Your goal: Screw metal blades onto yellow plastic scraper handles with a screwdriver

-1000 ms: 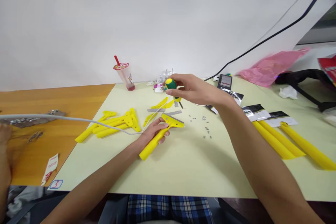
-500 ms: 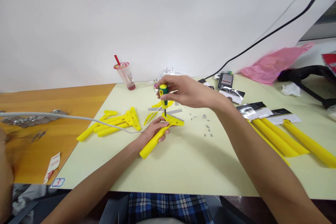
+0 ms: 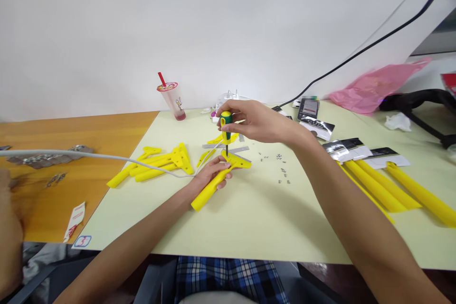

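My left hand (image 3: 213, 173) is closed around the neck of a yellow scraper (image 3: 208, 193), its wide head pointing away from me and its handle slanting down to the left. From above, my right hand (image 3: 245, 118) grips a yellow and green screwdriver (image 3: 225, 126), held upright. The screwdriver's tip meets the left part of the scraper head, where a screw would be too small to make out. Just behind lie flat metal blades (image 3: 238, 149) and more yellow scraper parts (image 3: 217, 139). Several small screws and nuts (image 3: 279, 156) are scattered to the right of the scraper head.
Several yellow scraper handles (image 3: 160, 164) lie left. Carded yellow scrapers (image 3: 377, 185) lie right. A cup with a red straw (image 3: 173, 102) stands at the back. A white cable (image 3: 117, 158) crosses from the left. A pink bag (image 3: 374, 88) sits back right; another person's arm (image 3: 9, 237) shows at left.
The whole view has shifted slightly. Both hands keep their grip, and the screwdriver stays upright with its tip at the same spot on the scraper head.
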Demonstrator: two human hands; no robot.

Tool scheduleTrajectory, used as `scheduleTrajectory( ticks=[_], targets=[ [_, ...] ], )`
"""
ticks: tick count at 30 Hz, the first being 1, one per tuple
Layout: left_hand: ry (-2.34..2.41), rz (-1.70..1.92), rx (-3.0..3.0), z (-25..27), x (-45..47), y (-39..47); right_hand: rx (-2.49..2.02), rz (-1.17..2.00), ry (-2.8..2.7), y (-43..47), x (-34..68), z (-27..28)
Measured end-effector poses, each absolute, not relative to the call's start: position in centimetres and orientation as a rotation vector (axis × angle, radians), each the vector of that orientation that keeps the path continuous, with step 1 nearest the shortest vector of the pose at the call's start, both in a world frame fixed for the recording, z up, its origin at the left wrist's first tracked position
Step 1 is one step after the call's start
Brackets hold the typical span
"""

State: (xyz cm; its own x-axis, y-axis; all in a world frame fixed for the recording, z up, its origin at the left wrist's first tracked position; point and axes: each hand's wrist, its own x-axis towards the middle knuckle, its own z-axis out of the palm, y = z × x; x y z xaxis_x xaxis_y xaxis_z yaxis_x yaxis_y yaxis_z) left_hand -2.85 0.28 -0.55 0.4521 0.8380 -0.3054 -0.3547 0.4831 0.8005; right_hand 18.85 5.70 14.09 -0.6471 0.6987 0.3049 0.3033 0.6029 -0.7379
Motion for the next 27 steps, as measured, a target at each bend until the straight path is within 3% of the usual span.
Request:
scheduleTrajectory(
  ticks=[27],
  targets=[
    [0.783,0.819,0.590,-1.1,-3.1,0.7,-0.721,0.899,-2.496,4.6,18.4,14.8]
  ],
)
